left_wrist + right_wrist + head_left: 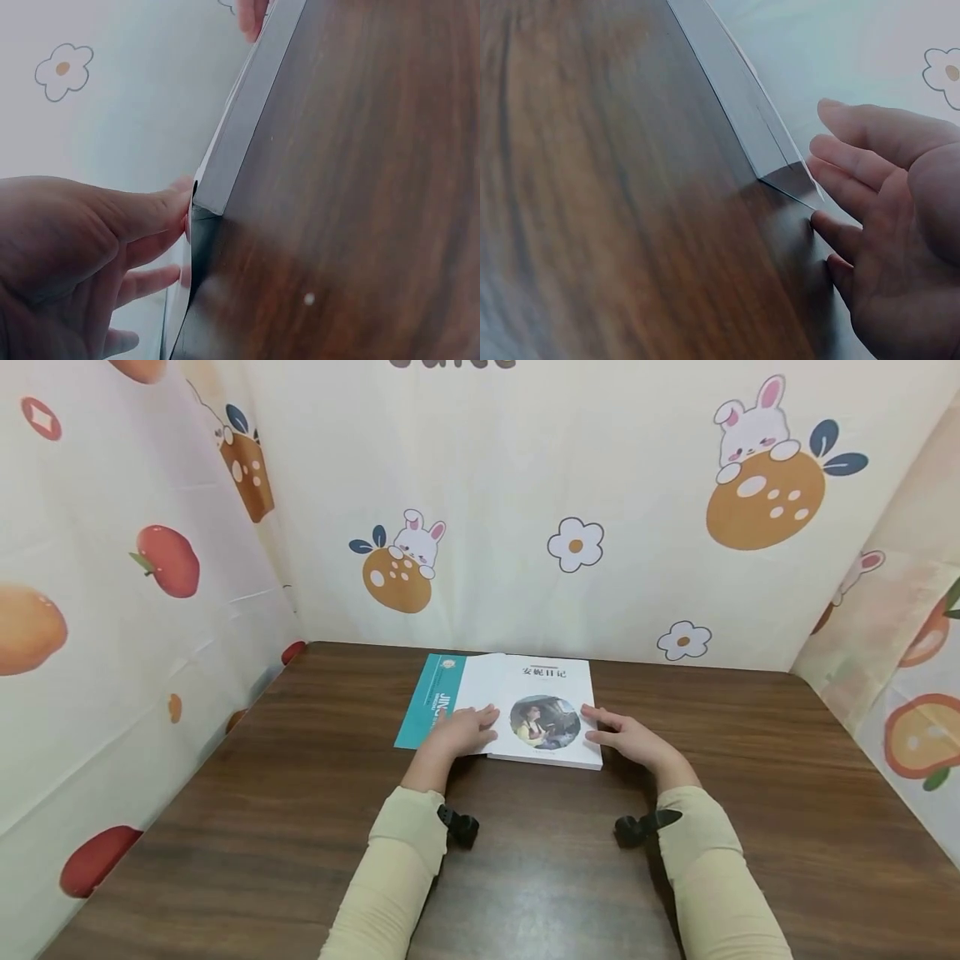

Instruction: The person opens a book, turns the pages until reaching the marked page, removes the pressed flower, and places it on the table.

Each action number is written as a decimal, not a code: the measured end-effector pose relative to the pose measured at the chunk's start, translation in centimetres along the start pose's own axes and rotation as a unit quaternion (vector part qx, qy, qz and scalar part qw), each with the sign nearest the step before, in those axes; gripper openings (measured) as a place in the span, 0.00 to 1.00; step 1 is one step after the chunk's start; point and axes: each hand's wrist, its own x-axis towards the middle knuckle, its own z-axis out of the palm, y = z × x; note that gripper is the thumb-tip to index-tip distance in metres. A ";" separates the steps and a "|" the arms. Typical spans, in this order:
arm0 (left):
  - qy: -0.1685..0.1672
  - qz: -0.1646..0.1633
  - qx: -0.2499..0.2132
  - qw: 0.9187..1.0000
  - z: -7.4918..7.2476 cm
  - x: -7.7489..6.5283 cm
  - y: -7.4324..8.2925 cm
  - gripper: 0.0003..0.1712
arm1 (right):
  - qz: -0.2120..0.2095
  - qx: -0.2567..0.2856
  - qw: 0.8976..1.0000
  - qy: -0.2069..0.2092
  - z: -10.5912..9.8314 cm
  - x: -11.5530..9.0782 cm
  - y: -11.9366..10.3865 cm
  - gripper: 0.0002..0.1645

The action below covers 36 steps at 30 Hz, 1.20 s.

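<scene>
A white paperback book [545,714] with a round picture on its cover lies face up near the back of the table. On its left a white cover flap [477,681] spreads out, with a teal printed panel [426,706] beyond it; I cannot tell how the two join. My left hand [459,732] rests on the flap, fingers extended. In the left wrist view, its thumb and fingertips touch the flap beside the book's corner [232,165]. At the right edge, my right hand [633,742] has its fingers spread, and some fingertips touch the book's side [742,97].
The brown wooden table [300,827] reaches to a patterned cloth backdrop [480,460] behind the book. More printed cloth [90,635] hangs along the left side. A black wrist camera [461,828] is strapped on each sleeve.
</scene>
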 end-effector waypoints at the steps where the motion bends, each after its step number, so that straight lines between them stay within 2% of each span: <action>1: 0.000 -0.001 -0.002 1.000 0.0 0.0 0.1 0.30 | -0.001 0.001 1.000 0.001 0.0 0.0 0.0 0.38; 7: -0.001 0.000 -0.008 1.000 -0.2 0.0 0.2 0.30 | 0.010 -0.001 1.000 -0.003 -0.1 0.0 -0.2 0.40; 16: 0.004 0.014 -0.069 0.998 0.2 0.2 -0.6 0.32 | 0.035 -0.018 0.999 0.015 -0.2 -0.2 0.2 0.42; 20: 0.006 0.020 -0.065 0.998 0.1 0.1 -0.4 0.31 | 0.022 -0.019 0.999 0.022 -0.3 -0.3 0.3 0.43; 24: 0.014 0.035 -0.025 0.999 -0.2 0.0 0.0 0.30 | -0.006 0.008 1.000 0.024 -0.5 -0.4 0.7 0.43; 29: 0.055 0.047 0.037 0.997 -0.2 0.2 0.3 0.25 | -0.044 0.012 0.999 0.008 -1.0 -0.7 0.9 0.44; 36: 0.117 0.064 0.020 0.991 -0.4 0.3 0.6 0.20 | -0.060 -0.013 0.998 -0.025 -1.1 -0.9 0.9 0.48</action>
